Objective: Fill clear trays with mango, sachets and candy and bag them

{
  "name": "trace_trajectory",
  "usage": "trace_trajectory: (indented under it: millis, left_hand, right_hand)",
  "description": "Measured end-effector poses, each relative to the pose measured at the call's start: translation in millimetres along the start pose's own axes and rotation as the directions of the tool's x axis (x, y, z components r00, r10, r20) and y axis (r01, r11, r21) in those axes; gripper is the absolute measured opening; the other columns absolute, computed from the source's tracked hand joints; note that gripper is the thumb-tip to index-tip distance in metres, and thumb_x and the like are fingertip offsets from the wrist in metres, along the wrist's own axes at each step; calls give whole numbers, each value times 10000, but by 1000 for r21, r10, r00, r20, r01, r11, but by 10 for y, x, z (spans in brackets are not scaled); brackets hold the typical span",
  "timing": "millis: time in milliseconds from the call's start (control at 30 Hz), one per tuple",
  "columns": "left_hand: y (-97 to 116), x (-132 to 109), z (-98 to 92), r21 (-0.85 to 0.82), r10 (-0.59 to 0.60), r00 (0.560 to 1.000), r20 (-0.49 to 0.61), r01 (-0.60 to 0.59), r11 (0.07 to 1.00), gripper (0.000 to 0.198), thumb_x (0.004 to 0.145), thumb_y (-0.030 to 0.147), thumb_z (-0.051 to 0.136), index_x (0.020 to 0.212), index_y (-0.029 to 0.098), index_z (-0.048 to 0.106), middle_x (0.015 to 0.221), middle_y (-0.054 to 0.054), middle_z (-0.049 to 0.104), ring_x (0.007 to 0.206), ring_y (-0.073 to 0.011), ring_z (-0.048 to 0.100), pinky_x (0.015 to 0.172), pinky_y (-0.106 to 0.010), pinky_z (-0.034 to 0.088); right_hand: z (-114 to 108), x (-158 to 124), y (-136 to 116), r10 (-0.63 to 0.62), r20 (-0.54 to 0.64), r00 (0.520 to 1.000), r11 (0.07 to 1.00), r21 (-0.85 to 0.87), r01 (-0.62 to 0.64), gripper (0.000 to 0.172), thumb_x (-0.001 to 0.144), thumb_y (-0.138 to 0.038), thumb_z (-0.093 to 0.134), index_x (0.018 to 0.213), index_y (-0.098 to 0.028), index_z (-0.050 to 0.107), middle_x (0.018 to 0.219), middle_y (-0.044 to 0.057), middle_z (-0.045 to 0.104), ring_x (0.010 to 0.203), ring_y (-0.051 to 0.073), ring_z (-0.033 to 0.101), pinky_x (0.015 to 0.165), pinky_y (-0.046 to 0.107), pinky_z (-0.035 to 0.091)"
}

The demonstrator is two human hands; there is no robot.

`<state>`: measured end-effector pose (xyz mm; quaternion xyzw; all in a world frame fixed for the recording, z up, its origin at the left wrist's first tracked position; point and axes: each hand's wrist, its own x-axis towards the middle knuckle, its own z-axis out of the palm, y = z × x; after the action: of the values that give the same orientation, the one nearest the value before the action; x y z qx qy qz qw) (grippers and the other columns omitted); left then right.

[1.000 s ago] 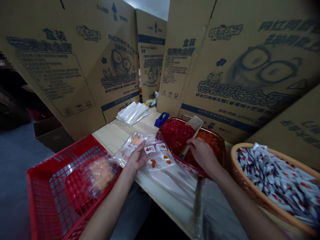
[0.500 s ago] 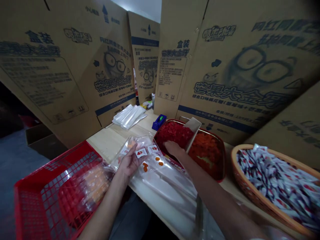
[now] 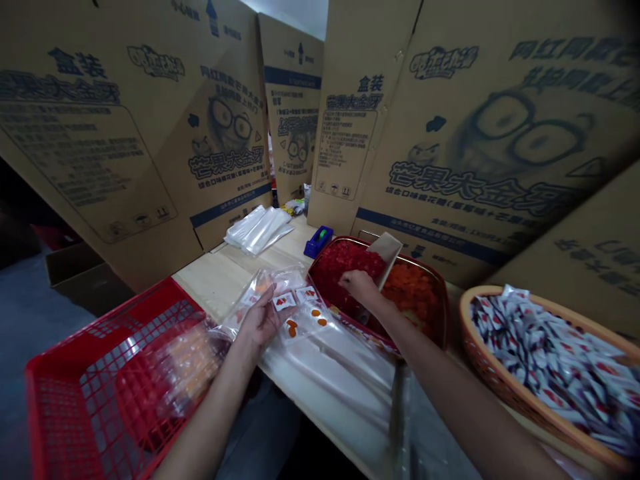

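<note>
My left hand point(image 3: 259, 321) is at the near edge of the table, thumb and fingers closed around the edge of a clear plastic bag point(image 3: 285, 277). Beside its fingertips lie white printed sachets point(image 3: 285, 302), and a few orange pieces point(image 3: 291, 328) rest on the clear plastic sheets point(image 3: 340, 367). My right hand point(image 3: 361, 288) is over a red-rimmed tray point(image 3: 447, 310), its fingers pinched above the red pieces point(image 3: 345, 263). What they pinch, if anything, is hidden. A cardboard divider point(image 3: 387, 250) separates the red pieces from orange pieces point(image 3: 413, 290) in the tray.
An orange basket point(image 3: 475, 347) full of wrapped sachets point(image 3: 550, 360) stands at right. On the left is a red crate point(image 3: 55, 373) with a clear pack point(image 3: 190, 367) inside. Farther back sit a blue tape dispenser point(image 3: 319, 241) and folded plastic bags point(image 3: 259, 229), before tall cardboard boxes point(image 3: 225, 133).
My right hand has risen slightly and shifted right over the red pieces, its fingers now clear of the pile. My left hand has stayed at the bag.
</note>
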<state>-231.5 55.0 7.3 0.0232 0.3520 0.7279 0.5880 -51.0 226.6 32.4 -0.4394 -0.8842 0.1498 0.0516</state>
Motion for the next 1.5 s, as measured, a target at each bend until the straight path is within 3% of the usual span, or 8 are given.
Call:
trace_trajectory:
  millis: [300, 500, 633, 800, 933, 1100, 1333, 1500]
  left_hand:
    - [-66, 1, 11, 24, -41, 998, 57, 39, 999, 233, 816, 195, 524, 1048, 170, 532, 995, -91, 641, 879, -218, 645, 746, -382, 548]
    - [-81, -56, 73, 48, -48, 998, 29, 47, 998, 213, 848, 203, 469, 1048, 192, 543, 958, -70, 654, 878, -194, 643, 758, -375, 547]
    - [-87, -96, 78, 57, -34, 999, 24, 33, 998, 209, 854, 189, 453, 1035, 182, 557, 970, -80, 655, 908, -202, 633, 780, -405, 537]
    - [-143, -141, 101, 63, -48, 997, 54, 44, 997, 239, 858, 175, 438, 1068, 182, 552, 971, -87, 659, 932, -211, 627, 808, -423, 521]
    - [-200, -204, 170, 69, -57, 996, 74, 52, 996, 261, 857, 176, 442, 1098, 190, 541, 981, -85, 657, 922, -206, 630, 805, -411, 522]
    - [-252, -281, 224, 41, -63, 996, 71, 60, 997, 267, 844, 170, 466, 1100, 194, 536, 1014, -76, 644, 934, -207, 623, 834, -439, 502]
    - [-376, -397, 309, 29, -132, 988, 82, 130, 991, 210, 817, 209, 525, 1024, 197, 551, 1052, -73, 623, 976, -215, 603, 841, -441, 492]
    - [-484, -525, 397, 78, -173, 977, 129, 164, 983, 193, 814, 243, 531, 995, 183, 563, 1009, -85, 638, 993, -232, 596, 824, -428, 501]
  right_hand:
    - [-81, -140, 161, 46, -249, 967, 930, 363, 49, 247, 705, -135, 560, 938, -168, 635, 803, 10, 648, 732, 121, 589, 659, 215, 452]
    - [-247, -323, 449, 181, -313, 933, 871, 490, -4, 224, 805, -292, 460, 918, -144, 585, 743, 21, 636, 607, 113, 576, 526, 208, 457]
    - [-260, -559, 778, 256, -254, 933, 884, 451, -120, 178, 820, -214, 407, 812, -148, 572, 648, 17, 619, 506, 103, 545, 470, 198, 424]
    - [18, -823, 938, 253, -52, 966, 937, 263, -231, 161, 610, 1, 546, 562, -148, 582, 577, 26, 622, 560, 122, 569, 542, 199, 404]
    - [183, -898, 882, 246, -1, 969, 957, 155, -243, 148, 643, -22, 538, 620, -138, 627, 710, 86, 663, 705, 163, 609, 619, 219, 405]
    - [-31, -953, 756, 216, -76, 973, 970, 127, -205, 183, 723, -53, 467, 734, -124, 635, 845, 116, 649, 808, 178, 593, 709, 256, 407]
    - [-316, -1375, -106, -151, -80, 985, 814, 555, 170, 82, 721, -174, 555, 750, -157, 629, 726, 9, 618, 675, 125, 558, 614, 214, 420]
    - [-288, -1575, -445, -278, -113, 954, 791, 536, 294, 108, 723, -131, 564, 758, -157, 663, 755, 24, 621, 702, 132, 558, 641, 231, 408]
